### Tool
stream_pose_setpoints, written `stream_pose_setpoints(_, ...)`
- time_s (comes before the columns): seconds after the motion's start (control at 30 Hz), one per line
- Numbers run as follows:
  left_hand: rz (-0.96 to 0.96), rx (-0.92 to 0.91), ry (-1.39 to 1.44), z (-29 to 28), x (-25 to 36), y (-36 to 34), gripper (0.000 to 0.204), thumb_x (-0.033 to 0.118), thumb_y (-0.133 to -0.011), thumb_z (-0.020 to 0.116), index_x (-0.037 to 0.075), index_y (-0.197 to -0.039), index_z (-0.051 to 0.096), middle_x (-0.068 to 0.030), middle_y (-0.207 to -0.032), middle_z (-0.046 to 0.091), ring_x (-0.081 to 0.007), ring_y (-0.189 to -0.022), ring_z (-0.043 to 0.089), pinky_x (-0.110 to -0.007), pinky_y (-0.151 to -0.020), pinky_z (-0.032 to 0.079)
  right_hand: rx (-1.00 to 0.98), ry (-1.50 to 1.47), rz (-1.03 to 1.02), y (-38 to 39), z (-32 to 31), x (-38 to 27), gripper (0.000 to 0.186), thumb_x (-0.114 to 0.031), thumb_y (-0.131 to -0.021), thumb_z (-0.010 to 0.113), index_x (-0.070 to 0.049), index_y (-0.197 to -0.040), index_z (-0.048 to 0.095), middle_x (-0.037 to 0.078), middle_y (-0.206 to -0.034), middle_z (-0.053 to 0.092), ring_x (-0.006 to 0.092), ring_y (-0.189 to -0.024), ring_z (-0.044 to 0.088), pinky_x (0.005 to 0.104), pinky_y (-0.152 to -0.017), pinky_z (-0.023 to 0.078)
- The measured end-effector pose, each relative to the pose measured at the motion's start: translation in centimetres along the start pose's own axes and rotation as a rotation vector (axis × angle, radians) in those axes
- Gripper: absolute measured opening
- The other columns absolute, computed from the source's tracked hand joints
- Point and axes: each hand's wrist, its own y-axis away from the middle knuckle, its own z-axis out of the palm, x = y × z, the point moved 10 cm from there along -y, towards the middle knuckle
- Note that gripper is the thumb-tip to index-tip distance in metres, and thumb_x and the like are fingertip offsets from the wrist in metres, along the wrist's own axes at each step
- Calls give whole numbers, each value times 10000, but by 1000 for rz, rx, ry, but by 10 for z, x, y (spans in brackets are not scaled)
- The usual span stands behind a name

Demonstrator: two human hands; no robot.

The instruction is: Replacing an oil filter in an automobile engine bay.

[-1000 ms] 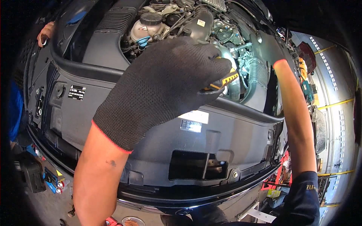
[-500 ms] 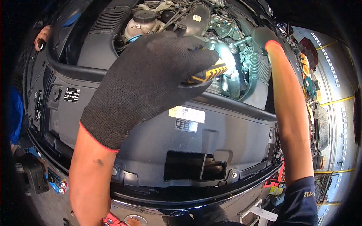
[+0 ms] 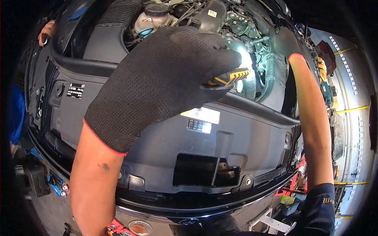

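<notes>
My left hand [image 3: 169, 78] wears a black knit glove with a red cuff. It is closed on a small yellow-and-black torch [image 3: 232, 76], held over the open engine bay. The torch throws a bright patch of light [image 3: 246, 59] onto the engine parts beside a corrugated black hose [image 3: 273, 69]. My right arm reaches up along the right side of the bay. Its gloved right hand [image 3: 284, 43] lies deep among the engine parts, next to the hose. Its fingers are hidden, so I cannot see whether it holds anything.
A black plastic front panel [image 3: 236, 149] with white labels and a rectangular opening spans the car's front. A coolant tank [image 3: 151, 17] and air duct sit at the back. Another person's hand [image 3: 46, 32] rests on the far left edge. Tools lie on the floor at right.
My left hand with the torch has shifted slightly up and to the left over the bay. My right arm stays reaching into the right side.
</notes>
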Motion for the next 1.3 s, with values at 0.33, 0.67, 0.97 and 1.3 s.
stream_pose_setpoints(0.33,-8,-37,98,1,-3,0,428,230,-808,801,122,-1211,709,-98,-1211,701,-287,-1012,694,-386,-867,562,65,105,-76,0,15,0,324,-280,-959,516,-15,-1021,693,285,-843,689,485,-839,690,565,-805,565)
stream_pose_setpoints(0.67,-274,24,22,-23,10,-35,468,146,-741,848,36,-1165,684,-149,-1143,710,-324,-988,700,-411,-853,555,201,-571,348,26,-2,30,447,-451,-921,583,-50,-1007,763,229,-883,725,397,-858,719,486,-814,576)
stream_pose_setpoints(0.97,-551,-100,135,14,-35,-182,450,124,-786,857,14,-1163,638,-181,-1032,731,-271,-924,746,-363,-784,579,8,-966,319,35,-3,25,492,-253,-817,701,39,-1121,449,269,-913,654,465,-842,680,536,-737,567)
stream_pose_setpoints(1.3,-529,-171,296,93,-107,-215,655,112,-840,807,-48,-1379,471,-229,-1141,698,-310,-944,756,-363,-762,618,-155,-1288,36,65,16,47,718,-222,-839,791,-24,-1455,480,184,-1107,675,364,-937,686,435,-815,551)
